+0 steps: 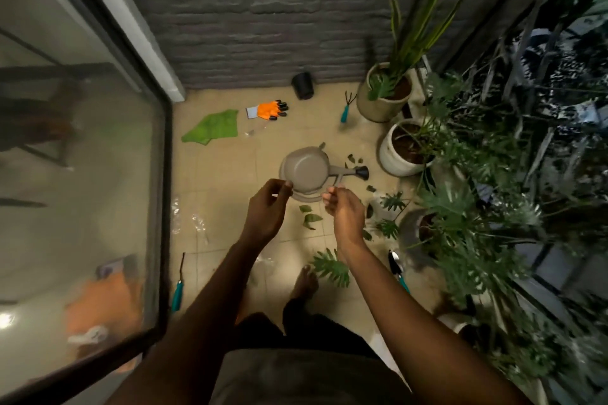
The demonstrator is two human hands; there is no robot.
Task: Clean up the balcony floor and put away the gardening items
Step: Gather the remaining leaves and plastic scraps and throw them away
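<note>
A person's left hand (268,207) and right hand (342,207) hover just nearer than a beige watering can (307,173) on the balcony floor (223,194), fingers curled toward thumbs; whether either pinches anything cannot be told. The likely risk is a slip, since the tiles around the can look wet and fallen leaves (309,217) lie by a bare foot (306,279). Room is tight: potted plants (406,148) crowd the can's right, a glass door (161,174) edges its left, and an orange glove (268,109), green cloth (214,126) and hand rake (347,107) lie beyond it.
</note>
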